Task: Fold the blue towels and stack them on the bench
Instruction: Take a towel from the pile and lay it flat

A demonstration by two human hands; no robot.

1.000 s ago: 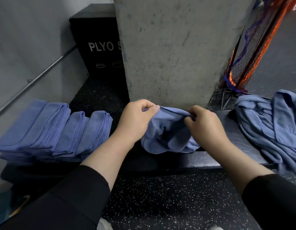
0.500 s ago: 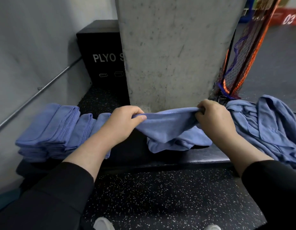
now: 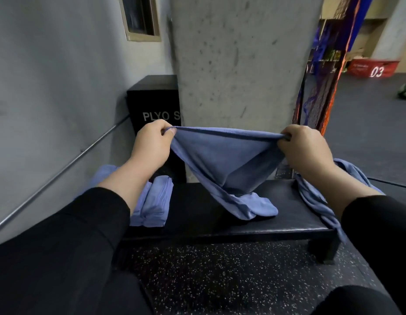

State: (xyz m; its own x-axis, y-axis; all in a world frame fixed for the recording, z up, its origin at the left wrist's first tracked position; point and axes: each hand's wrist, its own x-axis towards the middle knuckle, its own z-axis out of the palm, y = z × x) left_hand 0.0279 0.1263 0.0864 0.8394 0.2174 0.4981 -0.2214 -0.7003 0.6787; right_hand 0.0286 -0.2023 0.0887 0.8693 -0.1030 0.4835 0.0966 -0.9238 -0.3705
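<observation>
A person stands over a low black bench [image 3: 220, 226] and looks down at their own two arms in black sleeves.

At the bench's left end lies a stack [image 3: 155, 203] of folded blue towels, partly hidden by the left forearm; it likely marks where finished towels go.

The left hand [image 3: 150, 144] is raised above the bench, its thumb and fingers pinching one top corner of a blue towel [image 3: 224, 160]. The right hand [image 3: 305, 147] pinches the other top corner at the same height, fingers curled over the cloth. The hands are held well apart, so the towel's top edge runs taut between them. This looks like spreading the towel to find its edges before the first fold. The cloth sags in a V below the hands, and its lower end is bunched on the middle of the bench.

At the bench's right end a loose pile [image 3: 320, 201] of unfolded blue towels spills over the edge, probably waiting their turn.

The bench top is smooth, dark and padded. It stands on black speckled rubber flooring. Behind the bench rises a grey concrete pillar [image 3: 243, 64]. To the pillar's left are a black plyo box [image 3: 154, 105] and a grey wall with a metal rail. To the pillar's right hangs orange and blue netting, with open gym floor beyond.
</observation>
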